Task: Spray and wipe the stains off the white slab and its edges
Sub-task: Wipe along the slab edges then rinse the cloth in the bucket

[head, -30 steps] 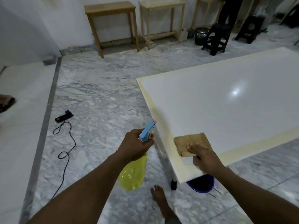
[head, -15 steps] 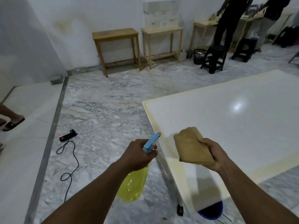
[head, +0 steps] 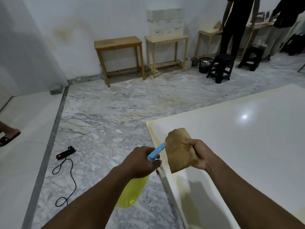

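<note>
The white slab (head: 244, 146) fills the right side, glossy, with a yellowish stained band along its left and far edges. My left hand (head: 140, 161) grips a yellow spray bottle (head: 132, 192) with a blue trigger head, whose nozzle points at the cloth. My right hand (head: 199, 154) holds a folded brown cloth (head: 178, 149) lifted above the slab's left edge, close to the nozzle. The cloth's shadow falls on the slab below it.
A black power strip (head: 66, 152) with a red light and its coiled cable lies on the marble floor at left. Wooden tables (head: 118, 55) stand at the far wall. Black stools (head: 221, 66), a bin and two standing people are at the back right. A sandalled foot (head: 8, 136) shows at far left.
My right hand lifted the cloth off the slab's near corner and brought it up next to the spray nozzle. My view tilted upward, showing more of the far wall.
</note>
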`<action>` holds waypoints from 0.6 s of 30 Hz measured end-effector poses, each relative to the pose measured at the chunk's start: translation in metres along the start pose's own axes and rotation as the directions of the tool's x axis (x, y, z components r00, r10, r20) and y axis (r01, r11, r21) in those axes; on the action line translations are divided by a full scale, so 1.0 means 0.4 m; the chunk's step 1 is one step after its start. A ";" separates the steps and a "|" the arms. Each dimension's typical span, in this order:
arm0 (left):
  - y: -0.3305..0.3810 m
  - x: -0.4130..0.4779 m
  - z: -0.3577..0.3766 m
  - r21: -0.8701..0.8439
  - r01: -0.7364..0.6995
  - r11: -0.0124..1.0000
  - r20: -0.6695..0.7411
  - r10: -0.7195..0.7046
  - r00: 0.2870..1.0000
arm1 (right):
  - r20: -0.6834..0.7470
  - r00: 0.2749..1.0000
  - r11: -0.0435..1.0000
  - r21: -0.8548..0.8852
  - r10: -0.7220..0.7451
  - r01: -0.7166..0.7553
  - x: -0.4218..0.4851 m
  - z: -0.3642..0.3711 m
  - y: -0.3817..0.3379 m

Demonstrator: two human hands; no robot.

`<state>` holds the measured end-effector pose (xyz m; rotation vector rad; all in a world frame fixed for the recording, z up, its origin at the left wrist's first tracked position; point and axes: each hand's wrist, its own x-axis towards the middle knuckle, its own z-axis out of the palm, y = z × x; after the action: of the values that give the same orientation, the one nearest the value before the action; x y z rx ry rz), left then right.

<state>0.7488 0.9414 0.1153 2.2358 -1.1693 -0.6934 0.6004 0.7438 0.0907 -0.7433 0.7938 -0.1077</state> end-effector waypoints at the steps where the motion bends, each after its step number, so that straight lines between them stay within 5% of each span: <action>1: -0.001 0.015 -0.006 0.013 -0.002 1.000 0.008 0.002 1.000 | -0.004 1.000 1.000 -0.006 -0.007 0.007 0.010 0.008 -0.024; 18: -0.116 0.300 -0.167 0.080 -0.094 0.992 0.108 0.085 0.990 | -0.062 0.996 0.990 0.119 -0.067 0.074 0.274 0.165 -0.137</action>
<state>0.8782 0.8768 0.1105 2.2230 -1.3652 -0.7449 0.7329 0.7013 0.0900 -0.6556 0.8087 -0.2404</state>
